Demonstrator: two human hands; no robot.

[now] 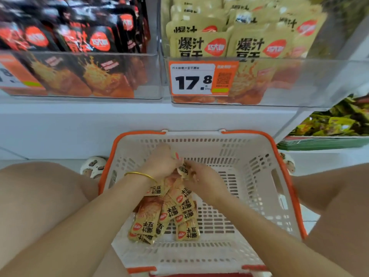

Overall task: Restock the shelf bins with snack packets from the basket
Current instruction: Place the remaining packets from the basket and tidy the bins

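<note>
Two clear shelf bins sit side by side on a white shelf: the left bin holds upright black snack packets, and the right bin holds upright tan snack packets. Below and to the right, a lower bin of green packets is partly in view. A white basket with an orange rim stands in front of the shelf, between the person's knees. A loose heap of tan packets lies in its left half, some overlapping. Both hands meet above that heap near the basket's middle. The left hand has its fingers curled round a bunch of tan packets that fans out beneath its wrist. The right hand pinches one tan packet just beside the left hand's fingers; the two hands touch or nearly touch. An orange-framed price label reading 17.8 is fixed to the front wall of the right bin. A light slipper shows left of the basket. A thin gold bracelet circles the left wrist.
</note>
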